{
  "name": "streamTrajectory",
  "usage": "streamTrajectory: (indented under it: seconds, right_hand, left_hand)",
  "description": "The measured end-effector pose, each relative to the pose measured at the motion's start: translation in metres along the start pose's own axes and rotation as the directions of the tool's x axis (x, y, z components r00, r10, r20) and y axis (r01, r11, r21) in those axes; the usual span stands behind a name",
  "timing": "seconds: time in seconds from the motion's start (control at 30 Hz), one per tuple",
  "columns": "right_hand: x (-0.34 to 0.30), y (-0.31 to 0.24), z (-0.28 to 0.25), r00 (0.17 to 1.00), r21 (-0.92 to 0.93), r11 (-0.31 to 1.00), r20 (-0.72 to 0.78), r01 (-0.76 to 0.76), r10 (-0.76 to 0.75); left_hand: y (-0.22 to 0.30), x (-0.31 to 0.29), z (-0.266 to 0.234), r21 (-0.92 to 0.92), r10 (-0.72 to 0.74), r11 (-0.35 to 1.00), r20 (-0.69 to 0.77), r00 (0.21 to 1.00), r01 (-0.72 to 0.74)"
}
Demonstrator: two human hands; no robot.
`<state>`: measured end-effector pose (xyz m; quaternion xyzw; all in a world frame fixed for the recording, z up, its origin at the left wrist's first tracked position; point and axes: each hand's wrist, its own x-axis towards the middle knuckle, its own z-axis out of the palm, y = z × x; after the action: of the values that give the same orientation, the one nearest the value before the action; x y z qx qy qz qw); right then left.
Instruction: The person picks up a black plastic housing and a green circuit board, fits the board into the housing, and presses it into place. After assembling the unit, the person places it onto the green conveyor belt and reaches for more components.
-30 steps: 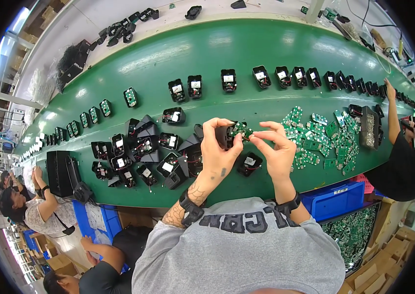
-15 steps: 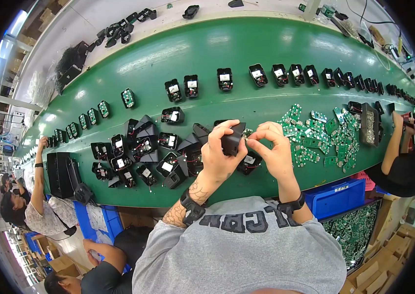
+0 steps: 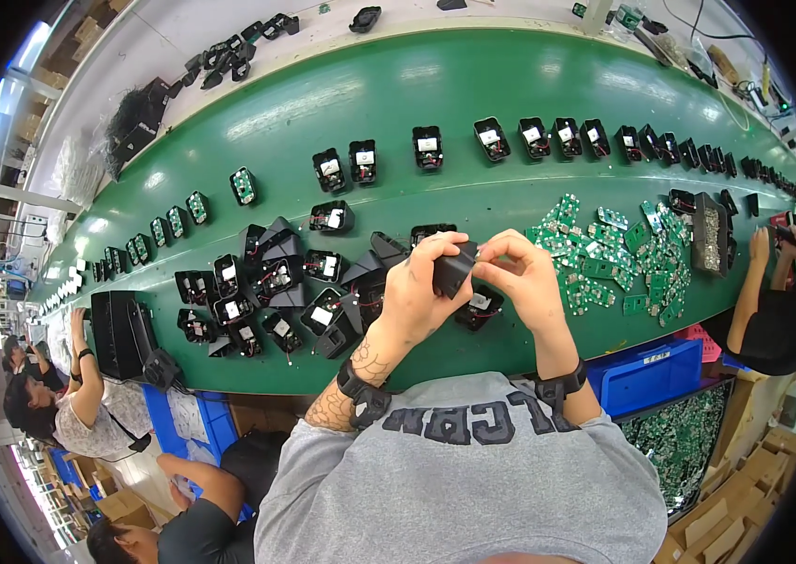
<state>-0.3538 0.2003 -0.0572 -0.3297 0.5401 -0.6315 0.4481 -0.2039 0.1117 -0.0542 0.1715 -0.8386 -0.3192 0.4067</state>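
My left hand (image 3: 414,289) is wrapped around a small black plastic housing (image 3: 455,269), held tilted above the bench. My right hand (image 3: 531,287) meets the housing's right side, thumb and forefinger pinched together. What lies between those fingertips is too small and covered to make out, and the housing's inside is turned from view. Just below my right fingers stands another black housing (image 3: 480,310) with a white block and red wires. Behind my left hand, a further housing (image 3: 433,232) is partly covered. To the left lie many similar housings (image 3: 275,280), jumbled together.
A loose pile of green circuit boards (image 3: 605,254) spreads to the right, beside a long black tray (image 3: 709,235) of small parts. Filled housings (image 3: 427,148) form a row along the green bench (image 3: 511,85). Blue bins (image 3: 650,376) sit below the near edge. Co-workers are at both sides.
My hands stay on the housing, which has turned slightly; the small part seen by my right fingertips is now mostly covered. The co-worker at far left has drawn an arm back from the row.
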Motion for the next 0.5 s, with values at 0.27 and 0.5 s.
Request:
streamTrajectory:
  seconds: [0.27,0.5]
  right_hand:
    - [0.001,0.004,0.005,1.0,0.082,0.996,-0.009,0.018,-0.018]
    - [0.011,0.012,-0.012,0.995,0.063,0.995,0.07,-0.078,0.073]
  left_hand:
    - [0.003,0.001,-0.005,-0.366,-0.482,0.782,0.157,0.862,0.505]
    - [-0.002,0.006,-0.011,-0.414,-0.559,0.538,0.478,0.678,0.735]
